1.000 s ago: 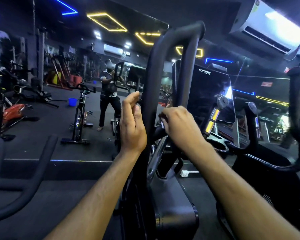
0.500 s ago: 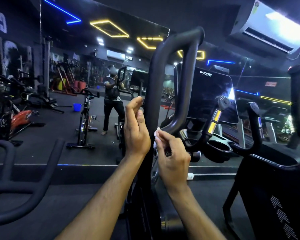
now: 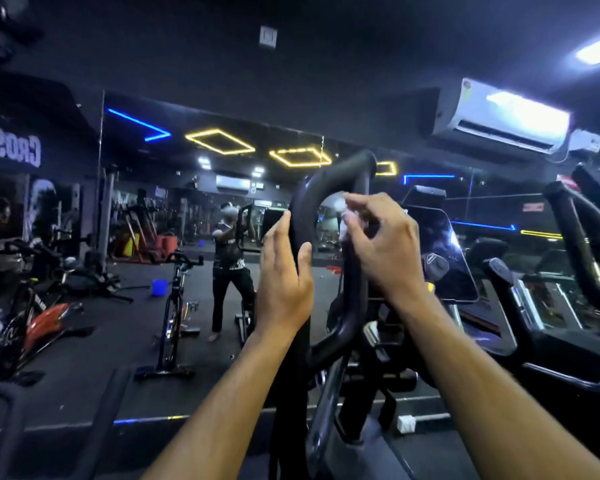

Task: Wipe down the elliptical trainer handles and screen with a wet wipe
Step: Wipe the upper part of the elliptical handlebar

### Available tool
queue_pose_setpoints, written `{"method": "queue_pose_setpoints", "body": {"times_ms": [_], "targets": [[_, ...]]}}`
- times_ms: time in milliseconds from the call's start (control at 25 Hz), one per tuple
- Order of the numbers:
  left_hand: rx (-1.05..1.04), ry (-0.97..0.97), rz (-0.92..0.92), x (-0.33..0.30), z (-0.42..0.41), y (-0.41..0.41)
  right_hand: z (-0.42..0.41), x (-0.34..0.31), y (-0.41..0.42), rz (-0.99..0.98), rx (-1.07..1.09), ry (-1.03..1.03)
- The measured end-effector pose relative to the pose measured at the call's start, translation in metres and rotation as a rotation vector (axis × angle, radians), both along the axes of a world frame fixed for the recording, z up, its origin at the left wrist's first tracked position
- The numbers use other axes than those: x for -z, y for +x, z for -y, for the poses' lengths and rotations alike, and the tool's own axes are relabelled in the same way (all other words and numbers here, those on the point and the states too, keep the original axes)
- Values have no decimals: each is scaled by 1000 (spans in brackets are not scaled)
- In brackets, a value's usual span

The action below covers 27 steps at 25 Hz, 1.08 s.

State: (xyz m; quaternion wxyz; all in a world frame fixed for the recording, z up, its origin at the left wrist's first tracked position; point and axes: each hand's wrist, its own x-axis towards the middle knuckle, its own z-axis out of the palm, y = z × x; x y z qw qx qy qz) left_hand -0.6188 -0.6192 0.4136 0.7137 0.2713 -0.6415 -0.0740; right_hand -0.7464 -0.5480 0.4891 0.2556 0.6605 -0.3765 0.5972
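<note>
The elliptical's black looped left handle (image 3: 333, 174) rises in the middle of the head view. My left hand (image 3: 284, 275) lies against its outer bar, fingers straight and thumb on the near side. My right hand (image 3: 383, 247) pinches a small white wet wipe (image 3: 343, 216) against the inner bar, just under the top bend. The dark screen (image 3: 444, 251) stands behind my right hand, partly hidden by it. The right handle (image 3: 582, 237) curves up at the far right.
A wall mirror ahead reflects the gym, a spin bike (image 3: 175, 306) and a standing person (image 3: 229, 265). A short inner grip (image 3: 499, 275) and cup holder sit right of the screen. Another machine's black bar (image 3: 0, 427) is at the lower left. An air conditioner (image 3: 499, 116) hangs above.
My right hand with the wipe has slid up the inner bar from the lower bend to near the top. My left hand stayed on the outer bar. The camera tilted upward.
</note>
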Motion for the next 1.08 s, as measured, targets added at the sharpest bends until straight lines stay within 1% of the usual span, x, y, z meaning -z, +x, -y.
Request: {"method": "queue_pose_setpoints", "body": {"times_ms": [80,160,240,320,360,400,480,520,560,640,680,720,800,840,880,920,960,1000,1080], "targets": [[-61,-2,82,-12,3,-3,25,-37,4,8,64,-108],[-80,3,127,-14,3,-4,44,-62,9,33,106,-164],[-88,15,141,-13,1,-3,55,-75,16,-50,158,-109],[-91,20,145,-15,0,-3,58,-84,24,-200,247,25],[-94,13,143,-16,2,-3,57,-86,27,-305,298,66],[-97,6,139,-16,3,-3,55,-87,31,-428,345,67],[-101,2,131,-15,5,-4,50,-82,36,-692,412,-9],[-104,-3,125,-14,6,-3,48,-78,38,-783,388,-9],[-102,-7,118,-14,7,-3,45,-78,38,-833,320,52],[-84,-4,100,-14,6,-2,37,-87,36,-817,125,243],[-70,-7,90,-14,4,-2,34,-95,32,-750,58,295],[-53,-18,82,-15,1,-1,34,-105,23,-636,26,279],[-16,-32,64,-18,-5,1,39,-123,5,-342,87,154],[1,-26,53,-18,-6,1,44,-123,1,-238,163,109],[20,-9,44,-19,-7,1,50,-118,3,-195,224,109],[38,13,38,-19,-6,2,55,-110,10,-208,247,133],[56,31,34,-20,-6,2,59,-100,20,-270,249,156],[75,51,31,-21,-4,3,60,-90,30,-368,251,143],[99,105,26,-24,-3,4,57,-72,44,-601,283,26]]}}
